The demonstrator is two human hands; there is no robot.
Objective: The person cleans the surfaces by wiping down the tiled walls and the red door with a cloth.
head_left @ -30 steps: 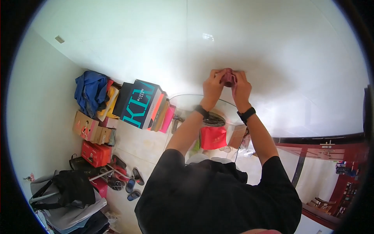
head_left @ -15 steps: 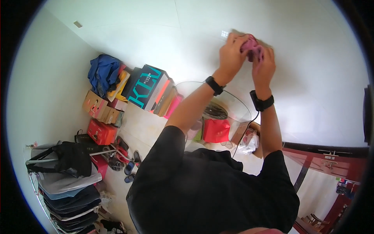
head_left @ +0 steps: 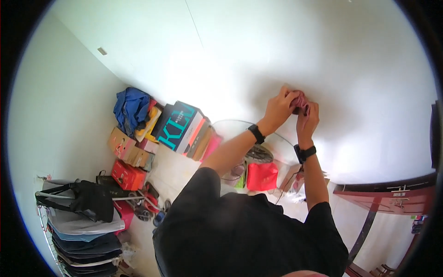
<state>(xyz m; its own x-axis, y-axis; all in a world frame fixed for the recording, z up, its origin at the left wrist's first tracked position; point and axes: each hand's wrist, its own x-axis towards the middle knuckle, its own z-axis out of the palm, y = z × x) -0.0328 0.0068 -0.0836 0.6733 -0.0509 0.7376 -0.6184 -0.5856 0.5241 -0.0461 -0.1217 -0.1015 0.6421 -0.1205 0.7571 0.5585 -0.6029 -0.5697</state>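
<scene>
Cloth (head_left: 300,99) (probably) in hands (head_left: 278,110) | forearms (head_left: 233,151) overlap glass tabletop (head_left: 284,150) | boxes (head_left: 182,127) leftward

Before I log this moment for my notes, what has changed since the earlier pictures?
The left hand and right hand, both holding the crumpled pink cloth-like item, sit lower in view than half a second ago and right of where they began; the camera's view shifted too. Nothing was taken up or let go. The square red bag and the dark box with turquoise lettering stayed put.

Above the red bag (head_left: 262,177), the left hand (head_left: 278,109) and right hand (head_left: 309,122) hide parts of the pink cloth (head_left: 301,99).
</scene>
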